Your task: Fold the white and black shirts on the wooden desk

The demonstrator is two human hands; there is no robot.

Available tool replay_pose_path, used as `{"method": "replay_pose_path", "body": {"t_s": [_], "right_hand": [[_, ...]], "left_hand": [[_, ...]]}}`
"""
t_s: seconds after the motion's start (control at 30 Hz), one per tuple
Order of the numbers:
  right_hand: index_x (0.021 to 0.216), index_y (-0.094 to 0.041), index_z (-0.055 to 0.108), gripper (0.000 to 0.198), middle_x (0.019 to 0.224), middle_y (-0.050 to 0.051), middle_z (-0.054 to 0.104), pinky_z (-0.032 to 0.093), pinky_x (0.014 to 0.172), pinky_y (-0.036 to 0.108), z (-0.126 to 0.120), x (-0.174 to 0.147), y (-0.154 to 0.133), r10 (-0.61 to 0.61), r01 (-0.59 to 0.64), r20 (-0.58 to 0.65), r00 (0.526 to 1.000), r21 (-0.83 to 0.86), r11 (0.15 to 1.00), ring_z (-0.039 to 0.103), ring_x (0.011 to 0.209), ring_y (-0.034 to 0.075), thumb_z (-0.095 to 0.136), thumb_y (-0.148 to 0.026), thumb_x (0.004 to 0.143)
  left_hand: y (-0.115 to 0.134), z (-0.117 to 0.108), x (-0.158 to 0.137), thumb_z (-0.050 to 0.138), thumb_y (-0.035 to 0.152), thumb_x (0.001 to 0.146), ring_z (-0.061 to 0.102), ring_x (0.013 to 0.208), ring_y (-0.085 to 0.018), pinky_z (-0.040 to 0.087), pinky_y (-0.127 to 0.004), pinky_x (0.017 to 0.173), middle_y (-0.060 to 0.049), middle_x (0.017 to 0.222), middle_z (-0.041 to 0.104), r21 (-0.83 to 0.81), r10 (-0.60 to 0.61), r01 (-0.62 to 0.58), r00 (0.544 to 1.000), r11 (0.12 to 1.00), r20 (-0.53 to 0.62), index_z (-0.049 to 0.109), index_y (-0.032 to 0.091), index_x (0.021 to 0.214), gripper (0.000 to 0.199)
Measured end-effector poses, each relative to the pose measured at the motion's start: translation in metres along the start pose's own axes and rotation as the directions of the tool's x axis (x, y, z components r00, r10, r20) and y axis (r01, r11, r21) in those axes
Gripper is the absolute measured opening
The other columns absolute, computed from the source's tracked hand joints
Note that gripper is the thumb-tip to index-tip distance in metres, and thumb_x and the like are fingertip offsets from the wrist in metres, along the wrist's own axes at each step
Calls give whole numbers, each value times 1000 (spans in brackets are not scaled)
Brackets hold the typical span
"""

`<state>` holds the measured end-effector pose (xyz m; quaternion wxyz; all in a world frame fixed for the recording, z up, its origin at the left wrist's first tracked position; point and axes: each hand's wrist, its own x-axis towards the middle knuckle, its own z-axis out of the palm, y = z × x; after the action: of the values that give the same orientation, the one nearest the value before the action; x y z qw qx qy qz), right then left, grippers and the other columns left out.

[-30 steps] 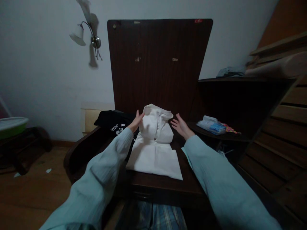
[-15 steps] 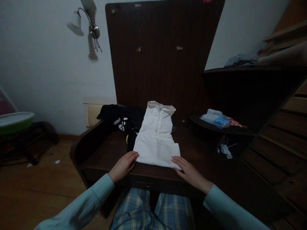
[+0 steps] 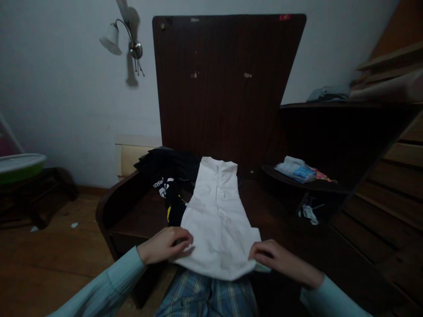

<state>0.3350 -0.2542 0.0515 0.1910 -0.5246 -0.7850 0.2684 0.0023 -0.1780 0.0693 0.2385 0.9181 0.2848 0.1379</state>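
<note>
- Dim room, pale wall, dark wooden desk (image 3: pixel 139 220) with tall upright back panel (image 3: pixel 228 88); wooden floor at left.
- White garment (image 3: pixel 218 220): folded narrow, lying lengthwise on desk top, far end near back panel, near end drawn over front edge of desk, above lap in blue plaid trousers (image 3: pixel 208 295). Surface fairly flat, central seam visible.
- Left hand (image 3: pixel 165 244): fingers curled, pinching near left corner of white garment at desk edge.
- Right hand (image 3: pixel 280 259): fingers curled, gripping near right corner of white garment; sleeve pale blue-green.
- Progress, judged from layout: sides apparently already folded in, giving long strip; lengthwise fold appears not yet made, piece at full length. Both near corners held, so cross fold or smoothing seems left to do.
- Black garment (image 3: pixel 168 176): crumpled, white print and yellow detail, on desk just left of white garment, touching or slightly under its edge; not folded.
- Side shelf at right: bluish plastic packet (image 3: pixel 295 169) with small colourful item beside it.
- Upper right shelf: greyish folded cloth (image 3: pixel 328 93).
- Wall lamp (image 3: pixel 124 39) on wall, upper left.
- Green-rimmed basin (image 3: pixel 20 165) on low stand, far left.
</note>
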Motion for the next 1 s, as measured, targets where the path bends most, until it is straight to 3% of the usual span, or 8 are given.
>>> {"method": "replay_pose_path", "body": {"t_s": [0.1, 0.17, 0.23, 0.43, 0.6, 0.83, 1.0], "right_hand": [[82, -22, 65, 36, 86, 4, 66, 43, 74, 28, -17, 11, 11, 79, -65, -72, 994, 175, 982, 58, 82, 18, 40, -48, 79], [83, -21, 64, 33, 88, 4, 65, 42, 76, 30, -22, 24, 24, 138, -96, -208, 968, 200, 975, 57, 83, 20, 50, -49, 73], [83, -21, 63, 31, 86, 5, 63, 42, 75, 30, -22, 38, 38, 156, -111, -278, 948, 171, 979, 56, 81, 20, 60, -46, 65], [63, -19, 54, 22, 62, -2, 52, 37, 53, 23, -8, 54, 59, 181, -183, -239, 954, 13, 983, 48, 59, 13, 66, -36, 55], [63, -20, 47, 18, 67, -2, 52, 38, 58, 23, -5, 45, 51, 137, -141, -256, 957, 2, 990, 49, 64, 14, 63, -27, 57], [85, -18, 54, 26, 78, 3, 60, 42, 68, 28, -6, 40, 45, 133, -121, -188, 973, 78, 990, 56, 74, 19, 59, -31, 63], [72, -17, 54, 22, 77, 5, 59, 41, 69, 29, -3, 39, 42, 49, -51, -203, 978, -5, 999, 55, 75, 20, 50, -38, 70]], "left_hand": [[-13, -3, 18, 40, 35, 83, 53, 88, -17, 40, -26, 80, -6, 94, 60, 10, -72, 76, 978, 997, -198, 59, 19, 93, 26], [-27, -3, 34, 45, 36, 79, 51, 94, -21, 38, -30, 84, -8, 100, 57, 42, -147, 172, 926, 984, -347, 57, 18, 96, 27], [-41, -2, 50, 52, 36, 74, 50, 95, -24, 38, -33, 84, -10, 101, 57, 40, -213, 250, 887, 967, -410, 57, 17, 99, 32], [-50, -6, 74, 68, 34, 59, 54, 81, -27, 40, -32, 71, -10, 81, 58, 139, -295, 345, 910, 928, -292, 64, 14, 85, 33], [-40, -6, 75, 67, 30, 63, 53, 82, -27, 38, -33, 73, -10, 81, 56, 334, -242, 304, 947, 892, -213, 66, 16, 73, 17], [-51, -6, 69, 66, 33, 64, 53, 78, -18, 40, -25, 71, -6, 89, 54, 187, -254, 278, 957, 942, -141, 60, 15, 95, 36], [-45, -9, 73, 65, 23, 64, 51, 69, -16, 37, -23, 62, -4, 76, 54, 236, -297, 315, 949, 919, -110, 61, 12, 79, 19]]}}
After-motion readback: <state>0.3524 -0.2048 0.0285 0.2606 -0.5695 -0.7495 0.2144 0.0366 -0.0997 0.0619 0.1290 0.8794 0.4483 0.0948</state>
